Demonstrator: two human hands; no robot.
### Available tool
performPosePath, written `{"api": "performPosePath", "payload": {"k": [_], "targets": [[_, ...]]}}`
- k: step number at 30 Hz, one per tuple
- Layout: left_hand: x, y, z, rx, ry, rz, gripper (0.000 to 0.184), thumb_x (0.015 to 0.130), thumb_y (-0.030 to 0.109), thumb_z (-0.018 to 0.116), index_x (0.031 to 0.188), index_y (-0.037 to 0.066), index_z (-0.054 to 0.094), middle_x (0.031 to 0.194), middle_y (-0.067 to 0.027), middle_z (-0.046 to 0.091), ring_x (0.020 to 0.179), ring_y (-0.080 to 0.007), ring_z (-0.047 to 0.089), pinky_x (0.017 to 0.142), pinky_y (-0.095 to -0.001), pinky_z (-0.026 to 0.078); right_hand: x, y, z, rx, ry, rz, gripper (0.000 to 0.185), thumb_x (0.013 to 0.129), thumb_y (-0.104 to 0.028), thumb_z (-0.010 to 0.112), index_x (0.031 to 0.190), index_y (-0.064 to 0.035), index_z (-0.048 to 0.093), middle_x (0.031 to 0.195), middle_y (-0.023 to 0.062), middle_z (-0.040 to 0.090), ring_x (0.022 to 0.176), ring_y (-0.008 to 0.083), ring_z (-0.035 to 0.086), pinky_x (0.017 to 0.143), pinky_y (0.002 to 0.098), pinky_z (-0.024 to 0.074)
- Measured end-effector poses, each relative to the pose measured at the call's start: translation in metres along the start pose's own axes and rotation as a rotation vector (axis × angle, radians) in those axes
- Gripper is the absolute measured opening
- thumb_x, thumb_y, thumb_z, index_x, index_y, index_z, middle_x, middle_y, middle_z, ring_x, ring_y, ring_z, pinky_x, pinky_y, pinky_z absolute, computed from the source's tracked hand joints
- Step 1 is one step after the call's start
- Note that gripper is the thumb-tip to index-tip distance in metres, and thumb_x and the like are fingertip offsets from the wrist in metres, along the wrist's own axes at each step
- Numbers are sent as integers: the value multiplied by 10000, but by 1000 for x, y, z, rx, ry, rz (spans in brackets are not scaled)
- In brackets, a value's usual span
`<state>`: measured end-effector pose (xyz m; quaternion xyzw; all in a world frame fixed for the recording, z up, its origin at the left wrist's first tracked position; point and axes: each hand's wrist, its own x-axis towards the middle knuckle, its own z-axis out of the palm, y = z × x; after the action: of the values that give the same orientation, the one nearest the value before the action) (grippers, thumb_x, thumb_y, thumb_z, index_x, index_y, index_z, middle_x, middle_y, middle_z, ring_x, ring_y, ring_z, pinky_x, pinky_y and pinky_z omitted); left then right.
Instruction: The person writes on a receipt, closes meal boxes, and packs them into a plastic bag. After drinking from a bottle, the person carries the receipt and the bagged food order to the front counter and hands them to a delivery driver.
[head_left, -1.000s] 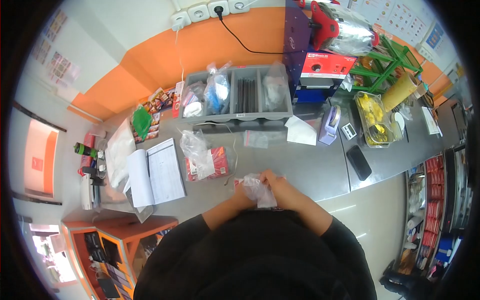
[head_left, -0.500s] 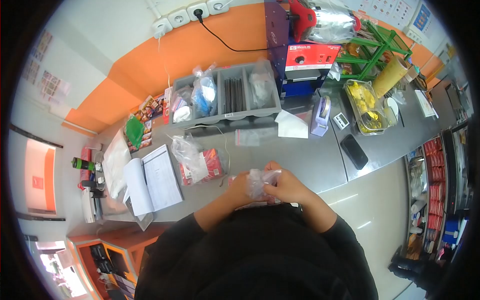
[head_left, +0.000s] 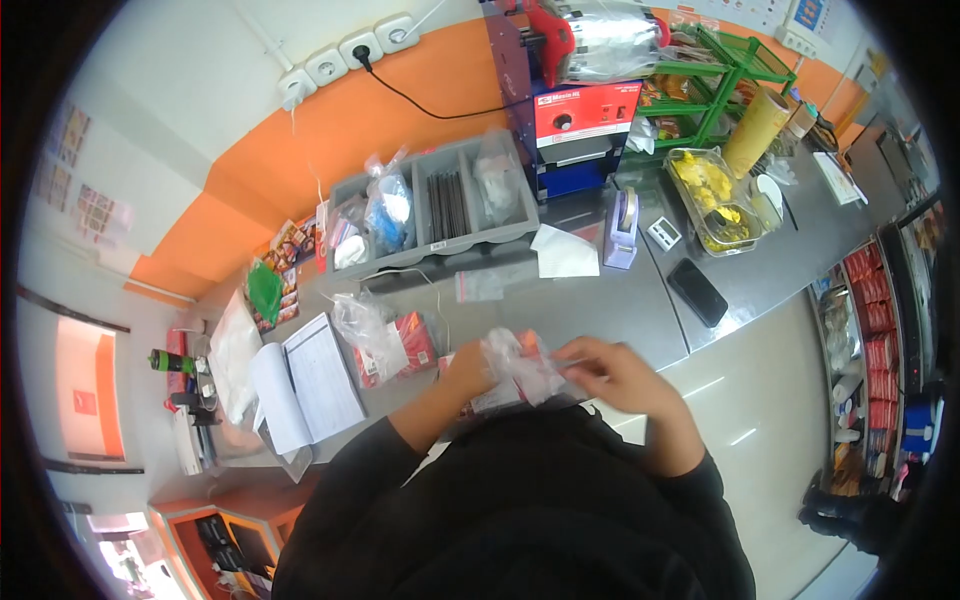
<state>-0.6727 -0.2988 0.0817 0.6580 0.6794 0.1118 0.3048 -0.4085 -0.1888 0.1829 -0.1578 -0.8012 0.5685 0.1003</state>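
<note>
Fingers of the right hand [head_left: 622,377] curve, loosely spread, at the clear plastic bag [head_left: 524,372], lower centre; we cannot tell how the left hand's [head_left: 466,373] fingers close.

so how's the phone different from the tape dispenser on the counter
The phone is black, while the tape dispenser is pale purple. The phone lies flat; the tape dispenser stands higher. The phone is a plain slab, whereas the tape dispenser carries a roll. Both rest on the metal counter.
</note>
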Motion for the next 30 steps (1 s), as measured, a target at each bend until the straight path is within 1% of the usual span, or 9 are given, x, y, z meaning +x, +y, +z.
{"api": "performPosePath", "payload": {"k": [3,5,7,14,17,22,24,28,30], "targets": [[12,9,-27,-378,402,193,246,818,138,628,1053,72,656,1038,-141,682,983,-335,649,829,-408,517,-13,8,-9,145,347,77,436,904,-27,630,1306,-38,461,1100,123,663,1040,223,666,822,312,540],[36,8,-66,345,520,526,337,943,99,504,1262,18,576,1169,-175,634,1071,-307,622,927,-363,488,-13,36,2,142,656,-30,653,814,-61,757,1365,-42,408,1305,191,556,1188,300,590,922,382,523],[17,126,-164,-394,459,508,402,987,140,503,1365,2,499,1293,-142,604,1208,-243,570,1043,-355,418,2,25,8,-152,764,-229,746,770,-75,793,1389,-58,376,1384,204,481,1253,349,525,986,424,476],[25,242,-271,-225,589,206,556,993,466,467,1353,50,551,1305,-147,598,1263,-235,505,1088,-361,353,102,37,-34,-900,1254,-887,987,776,-350,792,1537,-144,198,1605,153,174,1451,429,238,1144,598,269],[30,274,-287,-301,444,107,665,978,589,398,1326,53,584,1289,-142,612,1232,-222,523,1080,-345,356,154,30,-47,-36,1643,-1134,852,897,-551,581,1534,-136,196,1586,139,222,1437,375,283,1137,581,289],[37,296,-286,-446,397,-53,578,975,524,470,1216,31,650,1197,-157,646,1103,-254,601,1009,-368,424,142,28,-46,289,1576,-1038,802,907,-552,562,1501,-118,244,1540,147,277,1387,365,334,1108,562,323],[51,279,-283,725,493,412,325,917,304,588,1060,27,681,1011,-174,663,986,-325,629,884,-429,491,134,37,-29,408,1484,-965,784,911,-553,554,1488,-111,262,1522,150,299,1367,361,355,1096,554,336],[44,265,-268,568,650,448,200,848,223,587,870,39,664,800,-158,684,755,-342,681,643,-456,531,134,54,5,619,1262,-787,750,919,-554,538,1462,-96,300,1485,156,344,1327,353,397,1073,538,363],[33,277,-279,838,190,202,230,763,142,615,970,53,662,849,-121,659,815,-306,666,691,-434,534,137,59,23,729,1117,-685,734,923,-555,530,1449,-89,319,1467,159,366,1306,349,417,1061,531,376]]}}
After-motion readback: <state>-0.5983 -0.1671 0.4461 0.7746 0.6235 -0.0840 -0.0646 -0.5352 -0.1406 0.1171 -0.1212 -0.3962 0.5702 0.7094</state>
